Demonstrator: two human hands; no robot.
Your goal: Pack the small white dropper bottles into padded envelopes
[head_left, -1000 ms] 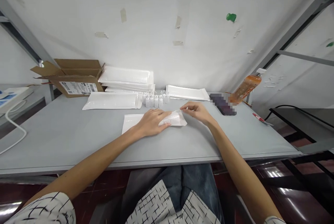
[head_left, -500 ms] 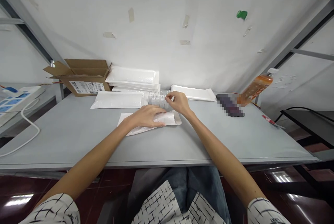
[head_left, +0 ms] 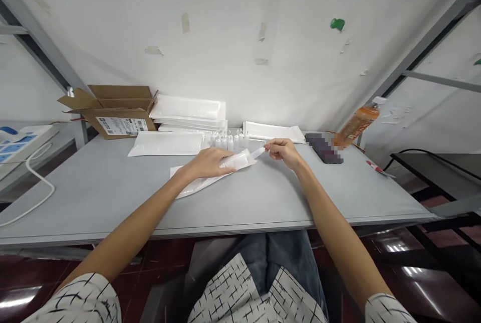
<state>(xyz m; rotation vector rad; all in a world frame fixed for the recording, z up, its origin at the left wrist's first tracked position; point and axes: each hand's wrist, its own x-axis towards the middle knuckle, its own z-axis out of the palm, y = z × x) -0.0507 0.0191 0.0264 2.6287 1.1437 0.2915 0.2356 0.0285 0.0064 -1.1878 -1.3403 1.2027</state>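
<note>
My left hand [head_left: 210, 163] lies over a white padded envelope [head_left: 195, 190], fingers wrapped over its upper side and gripping it near its right end. At that end, my right hand [head_left: 283, 152] pinches a small translucent white bottle [head_left: 257, 153] between thumb and fingertips. The bottle points left into the envelope's mouth, and how far inside it reaches is hidden. Several similar small white bottles [head_left: 230, 142] with thin tips stand in a cluster just behind my left hand.
A filled envelope [head_left: 165, 143] lies left of the bottles, before an envelope stack [head_left: 188, 108] and an open cardboard box [head_left: 120, 112]. Another envelope [head_left: 274, 131], a blurred phone [head_left: 323, 148] and an orange drink bottle [head_left: 356, 125] stand rightward. A power strip [head_left: 22, 145] is far left.
My right hand has moved from the bottle cluster toward the right and nearer, with a small bottle now at the envelope's mouth. The envelope's right end has tilted up under my left hand.
</note>
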